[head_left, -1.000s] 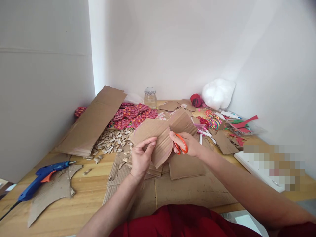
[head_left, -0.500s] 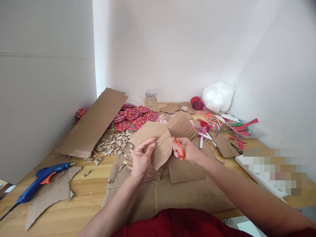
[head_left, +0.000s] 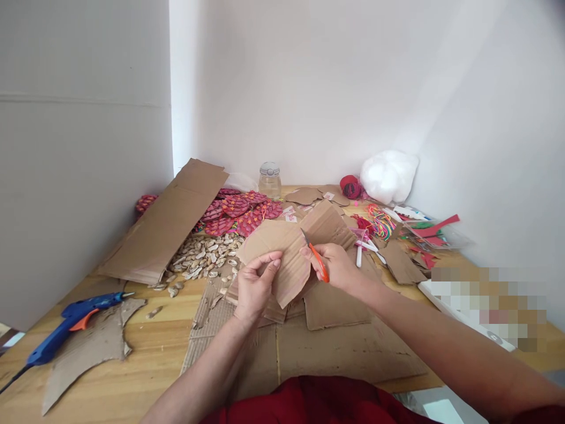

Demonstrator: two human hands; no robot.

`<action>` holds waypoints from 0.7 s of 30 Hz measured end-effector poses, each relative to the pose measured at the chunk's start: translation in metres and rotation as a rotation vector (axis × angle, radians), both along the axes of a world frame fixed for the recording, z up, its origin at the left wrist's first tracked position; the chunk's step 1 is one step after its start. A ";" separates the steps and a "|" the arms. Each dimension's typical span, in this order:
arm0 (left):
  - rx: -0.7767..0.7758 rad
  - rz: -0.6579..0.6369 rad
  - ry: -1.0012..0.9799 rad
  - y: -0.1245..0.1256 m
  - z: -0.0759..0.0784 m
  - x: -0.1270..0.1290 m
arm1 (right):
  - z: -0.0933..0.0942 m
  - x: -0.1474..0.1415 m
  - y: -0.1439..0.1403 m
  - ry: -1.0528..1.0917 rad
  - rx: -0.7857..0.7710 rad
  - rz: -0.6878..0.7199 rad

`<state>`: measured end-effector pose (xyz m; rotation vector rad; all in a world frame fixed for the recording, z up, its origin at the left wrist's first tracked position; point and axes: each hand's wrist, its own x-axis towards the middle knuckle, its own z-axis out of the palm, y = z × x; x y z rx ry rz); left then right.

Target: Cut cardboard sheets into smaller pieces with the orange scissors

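Note:
A piece of corrugated cardboard (head_left: 289, 265) with a curved edge is held up over the table's middle. My left hand (head_left: 256, 285) is closed on its lower left part, thumb on top and fingers partly hidden. My right hand (head_left: 333, 265) grips orange-handled scissors (head_left: 318, 262), whose blades lie at the cardboard's right edge. A flap of the cardboard (head_left: 326, 224) stands off to the upper right beyond the blades. Under both hands lie more cardboard sheets (head_left: 339, 347).
A blue glue gun (head_left: 75, 321) rests at left on a cardboard scrap (head_left: 92, 353). Shells (head_left: 203, 256), patterned red pieces (head_left: 242, 206) and a lidded jar (head_left: 269, 179) stand behind. Yarn (head_left: 351, 186), white stuffing (head_left: 389, 176), coloured cords (head_left: 380, 222) and a white device (head_left: 468, 318) are at right.
The cardboard has tilted and shifted slightly right, with both hands still holding on. My scissors hand has moved a little, and the blades remain at the cardboard's right edge.

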<state>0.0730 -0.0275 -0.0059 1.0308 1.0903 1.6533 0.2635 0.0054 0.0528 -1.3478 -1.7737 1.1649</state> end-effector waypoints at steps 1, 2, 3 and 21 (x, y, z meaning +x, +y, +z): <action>-0.004 -0.008 -0.001 0.000 0.000 0.000 | -0.002 0.000 0.000 0.002 -0.004 -0.003; -0.004 -0.011 0.005 0.000 0.001 0.000 | -0.002 0.001 0.000 0.001 -0.012 0.000; -0.001 -0.011 0.017 -0.001 0.002 0.000 | 0.000 0.002 0.001 -0.005 -0.025 0.010; 0.035 -0.016 0.031 -0.003 0.003 0.002 | 0.020 0.002 0.005 -0.169 0.076 0.015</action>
